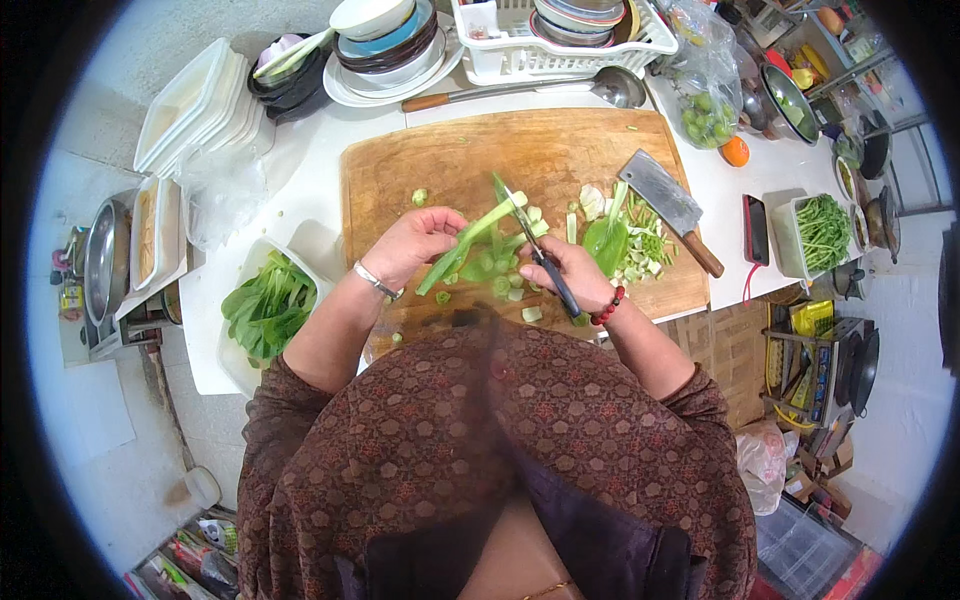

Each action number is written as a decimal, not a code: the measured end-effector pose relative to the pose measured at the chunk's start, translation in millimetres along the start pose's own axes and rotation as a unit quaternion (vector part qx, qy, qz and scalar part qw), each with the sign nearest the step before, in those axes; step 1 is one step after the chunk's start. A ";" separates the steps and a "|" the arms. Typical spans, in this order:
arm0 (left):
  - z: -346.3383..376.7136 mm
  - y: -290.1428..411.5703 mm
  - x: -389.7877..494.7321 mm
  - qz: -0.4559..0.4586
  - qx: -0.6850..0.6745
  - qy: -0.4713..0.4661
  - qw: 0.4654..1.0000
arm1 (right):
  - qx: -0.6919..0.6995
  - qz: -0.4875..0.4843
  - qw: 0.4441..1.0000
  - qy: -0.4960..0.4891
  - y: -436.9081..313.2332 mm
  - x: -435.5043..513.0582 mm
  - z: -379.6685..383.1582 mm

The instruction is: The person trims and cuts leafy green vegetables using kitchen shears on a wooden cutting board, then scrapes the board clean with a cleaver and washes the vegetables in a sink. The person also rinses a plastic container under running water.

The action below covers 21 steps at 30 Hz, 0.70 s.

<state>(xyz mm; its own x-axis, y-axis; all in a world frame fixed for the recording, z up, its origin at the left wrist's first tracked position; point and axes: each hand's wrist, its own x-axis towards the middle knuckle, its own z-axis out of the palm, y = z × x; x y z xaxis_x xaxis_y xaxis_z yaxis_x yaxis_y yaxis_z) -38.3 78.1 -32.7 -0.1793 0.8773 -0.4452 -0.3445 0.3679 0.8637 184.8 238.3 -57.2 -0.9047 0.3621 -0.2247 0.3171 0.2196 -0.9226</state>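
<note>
Over a wooden cutting board [420, 157], my left hand [412, 244] holds a leafy green stalk [472, 236], its pale cut end pointing up and to the right. My right hand [574, 274] grips a small knife by its dark handle [556, 283], with the blade [519, 214] against the pale end of the stalk. Cut stem pieces [532, 313] lie on the board below and between my hands. Right of my right hand are a whole green leaf [606, 244] and a pile of chopped greens [649, 247]. A cleaver [660, 191] with a wooden handle rests beside the pile.
Leafy greens [270, 304] fill a white container at the left. Stacked bowls [390, 45], a dish rack [491, 71] and a long-handled ladle [616, 86] lie behind the board. To the right are an orange [735, 151], a phone [755, 229] and a tub of greens [823, 232].
</note>
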 end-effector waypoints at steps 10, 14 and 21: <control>-6.9 -32.1 -23.1 0.012 0.145 0.031 0.989 | -0.042 0.037 0.998 -0.014 37.8 -37.1 11.6; -62.0 -32.2 -66.2 0.052 0.247 0.183 0.950 | -0.051 0.075 0.995 0.044 64.0 -61.6 -2.5; -178.0 -44.6 -171.4 -0.016 0.600 0.441 0.668 | -0.112 0.162 0.968 0.154 103.5 -81.6 -43.1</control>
<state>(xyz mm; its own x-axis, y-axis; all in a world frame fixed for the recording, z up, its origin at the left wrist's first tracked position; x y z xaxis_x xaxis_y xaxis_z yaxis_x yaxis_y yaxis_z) -156.2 -143.5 -37.0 -0.8444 0.5353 0.0233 0.5300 0.8280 0.1831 303.6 270.6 -120.8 -0.6314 0.6896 -0.3545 0.6545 0.2290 -0.7205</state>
